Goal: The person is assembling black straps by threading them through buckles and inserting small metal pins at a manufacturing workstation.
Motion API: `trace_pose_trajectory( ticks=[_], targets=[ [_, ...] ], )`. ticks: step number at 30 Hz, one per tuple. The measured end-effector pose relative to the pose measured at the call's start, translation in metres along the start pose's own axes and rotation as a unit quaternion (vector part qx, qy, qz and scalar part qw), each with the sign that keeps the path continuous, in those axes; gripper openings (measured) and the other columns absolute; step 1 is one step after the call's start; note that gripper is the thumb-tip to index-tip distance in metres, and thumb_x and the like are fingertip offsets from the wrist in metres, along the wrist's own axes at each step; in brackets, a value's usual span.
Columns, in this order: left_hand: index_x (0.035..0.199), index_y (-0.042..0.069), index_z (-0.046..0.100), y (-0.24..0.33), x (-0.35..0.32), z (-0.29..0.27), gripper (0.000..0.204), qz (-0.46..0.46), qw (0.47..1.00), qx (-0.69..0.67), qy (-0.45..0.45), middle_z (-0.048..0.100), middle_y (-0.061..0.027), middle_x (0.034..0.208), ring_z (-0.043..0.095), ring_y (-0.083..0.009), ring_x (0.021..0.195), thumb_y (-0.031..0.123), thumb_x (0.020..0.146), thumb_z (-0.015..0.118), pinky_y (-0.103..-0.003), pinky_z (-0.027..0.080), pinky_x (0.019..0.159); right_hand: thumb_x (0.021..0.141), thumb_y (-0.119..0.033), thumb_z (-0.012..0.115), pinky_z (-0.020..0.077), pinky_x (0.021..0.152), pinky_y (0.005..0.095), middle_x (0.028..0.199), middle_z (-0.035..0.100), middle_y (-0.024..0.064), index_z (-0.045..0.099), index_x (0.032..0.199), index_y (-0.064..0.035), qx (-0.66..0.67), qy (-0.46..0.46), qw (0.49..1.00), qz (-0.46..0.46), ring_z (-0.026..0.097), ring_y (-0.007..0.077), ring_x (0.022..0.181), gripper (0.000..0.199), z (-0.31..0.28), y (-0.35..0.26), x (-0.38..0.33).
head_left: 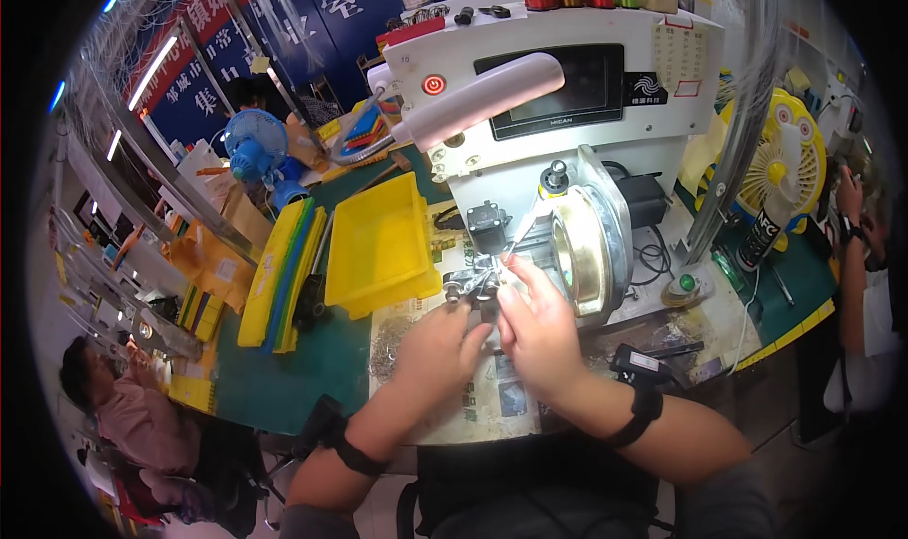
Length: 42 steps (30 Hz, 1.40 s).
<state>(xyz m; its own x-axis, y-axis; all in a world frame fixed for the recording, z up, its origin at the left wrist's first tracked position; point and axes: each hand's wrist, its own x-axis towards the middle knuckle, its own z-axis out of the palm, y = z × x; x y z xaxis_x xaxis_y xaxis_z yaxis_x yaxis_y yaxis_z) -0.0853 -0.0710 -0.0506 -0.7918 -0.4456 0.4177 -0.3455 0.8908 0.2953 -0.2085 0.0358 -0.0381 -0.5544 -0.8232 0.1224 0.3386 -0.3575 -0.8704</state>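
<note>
My right hand (541, 331) is closed in a pinch at the front of a white bench machine (567, 85). Its fingertips meet over bright thin metal parts, and what they hold is too small to make out. Close by on the left, my left hand (430, 352) has its fingers curled against a small metal fixture (456, 287). Its thumb points toward my right hand, while the fingertips are partly hidden. A brass-coloured wheel (579, 260) in a grey housing stands just right of my fingers. Behind the fixture sits a black motor block (487, 225).
A yellow bin (378, 246) stands left of the machine, beside stacked coloured trays (279, 274). Overhead hangs a white lamp (487, 99). To the right are a yellow fan (780, 156), a black spray can (759, 241) and loose cables. Other people sit at both sides.
</note>
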Motion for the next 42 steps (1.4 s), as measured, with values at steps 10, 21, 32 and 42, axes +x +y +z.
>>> trace_pose_trajectory(
  ticks=[10,21,32,42],
  targets=[
    [0.109,-0.004,0.072,-0.033,0.078,-0.049,0.028,-0.051,0.950,-0.307,-0.033,0.070,-0.0167,0.116,0.067,-0.0218,0.102,0.016,0.092,0.064,-0.034,0.051,0.091,0.106,-0.018,0.047,0.0256,0.043,0.0206,0.062,0.040,-0.0055,0.049,0.106,-0.0081,0.129,0.120,0.980,0.096,0.032,0.0042,0.047,0.010,-0.003,0.019,0.013],
    [0.086,0.004,0.060,-0.001,0.090,-0.054,0.012,0.141,0.979,-0.142,-0.023,0.062,-0.0086,0.085,0.060,-0.0233,0.077,0.011,0.083,0.070,-0.034,0.046,0.070,0.107,-0.021,0.044,0.0292,0.047,0.0224,0.068,0.042,-0.0048,0.050,0.098,-0.0079,0.035,0.076,0.991,0.103,0.035,0.0049,0.053,0.017,-0.007,0.011,0.008],
    [0.084,0.008,0.062,0.029,0.031,-0.033,0.017,0.249,0.960,-0.081,0.099,0.061,-0.0074,0.078,0.056,-0.0293,0.068,-0.002,0.074,0.069,-0.038,0.044,0.061,0.099,-0.009,0.046,0.0295,0.047,0.0215,0.070,0.046,-0.0045,0.052,0.104,-0.0063,0.137,-0.023,0.985,0.105,0.035,0.0032,0.054,0.009,-0.011,-0.005,-0.008],
    [0.091,0.008,0.070,0.065,-0.065,-0.034,0.026,0.290,0.942,-0.166,0.005,0.064,-0.0053,0.085,0.064,-0.0213,0.070,0.005,0.066,0.069,-0.033,0.049,0.057,0.101,-0.011,0.049,0.0420,0.064,0.0220,0.081,0.054,0.0007,0.052,0.112,-0.0020,-0.069,-0.118,0.988,0.078,0.049,0.0071,0.069,0.015,-0.030,-0.008,-0.069]
  ],
)
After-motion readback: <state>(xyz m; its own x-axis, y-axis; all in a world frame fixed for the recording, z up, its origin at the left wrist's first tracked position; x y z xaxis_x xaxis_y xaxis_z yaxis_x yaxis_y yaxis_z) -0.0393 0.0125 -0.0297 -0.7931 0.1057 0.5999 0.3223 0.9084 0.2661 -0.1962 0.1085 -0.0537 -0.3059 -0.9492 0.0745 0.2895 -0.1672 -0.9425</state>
